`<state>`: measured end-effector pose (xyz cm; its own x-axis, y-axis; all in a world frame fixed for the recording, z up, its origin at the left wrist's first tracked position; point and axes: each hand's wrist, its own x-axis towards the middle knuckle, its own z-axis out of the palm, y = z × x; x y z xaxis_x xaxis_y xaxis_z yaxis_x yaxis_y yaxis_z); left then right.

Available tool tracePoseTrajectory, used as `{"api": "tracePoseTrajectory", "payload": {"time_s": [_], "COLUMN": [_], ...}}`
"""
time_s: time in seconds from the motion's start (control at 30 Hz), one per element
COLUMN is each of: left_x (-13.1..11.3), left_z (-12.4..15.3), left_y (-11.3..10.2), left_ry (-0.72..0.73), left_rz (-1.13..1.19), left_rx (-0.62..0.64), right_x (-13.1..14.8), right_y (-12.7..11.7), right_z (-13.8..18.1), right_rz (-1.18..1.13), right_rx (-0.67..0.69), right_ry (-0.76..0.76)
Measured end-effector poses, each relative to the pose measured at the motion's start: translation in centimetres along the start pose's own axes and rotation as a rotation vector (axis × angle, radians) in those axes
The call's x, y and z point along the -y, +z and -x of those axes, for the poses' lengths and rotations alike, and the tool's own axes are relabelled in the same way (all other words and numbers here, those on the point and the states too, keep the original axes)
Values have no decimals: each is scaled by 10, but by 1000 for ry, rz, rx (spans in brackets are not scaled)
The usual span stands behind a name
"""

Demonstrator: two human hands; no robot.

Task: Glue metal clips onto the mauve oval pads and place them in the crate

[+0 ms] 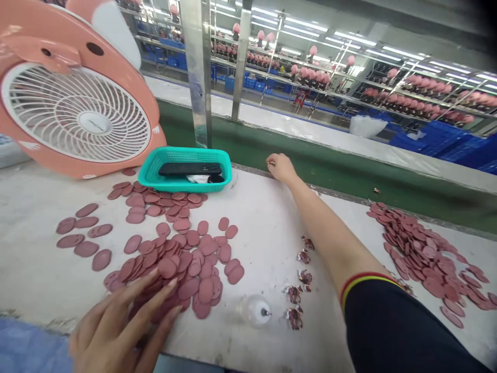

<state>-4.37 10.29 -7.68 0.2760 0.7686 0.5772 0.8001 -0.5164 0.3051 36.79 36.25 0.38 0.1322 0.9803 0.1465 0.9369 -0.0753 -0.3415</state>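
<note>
Head camera looks forward and down, close over the worktable (264, 228).

No legible text or numbers, fan hub mark (94, 123) too blurred

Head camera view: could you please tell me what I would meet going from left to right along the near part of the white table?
Left hand → small clear bottle → row of crumpled scraps → right-hand heap of pink oval pieces.
</note>
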Motion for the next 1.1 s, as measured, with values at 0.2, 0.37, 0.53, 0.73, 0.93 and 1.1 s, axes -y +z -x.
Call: {"api": "tracePoseTrajectory", "payload": {"time_s": [0.2, 0.37, 0.53, 0.73, 0.93, 1.1], "left_x": [-14, -24, -34, -83, -112, -115], "left_z": [-16, -28, -29, -2, 31, 63], "left_y": [-8, -2, -12, -49, -63, -50], "left_ry": [121, 151, 86, -429, -591, -545], "left_rz": [-102, -24, 11, 705, 1016, 1165], "left_rx": [103, 49, -30, 27, 216, -31], "right_x": [-25, -34, -2, 99, 148, 159], "right_y": [-41, -66, -74, -40, -4, 19], "right_z": [121, 211, 283, 372, 395, 409], "right_rz": [-113, -188, -337, -646, -1272, -1451], "right_rx": [229, 158, -214, -301, 141, 298], "right_ry": [-79, -27, 8, -216, -73, 126]}}
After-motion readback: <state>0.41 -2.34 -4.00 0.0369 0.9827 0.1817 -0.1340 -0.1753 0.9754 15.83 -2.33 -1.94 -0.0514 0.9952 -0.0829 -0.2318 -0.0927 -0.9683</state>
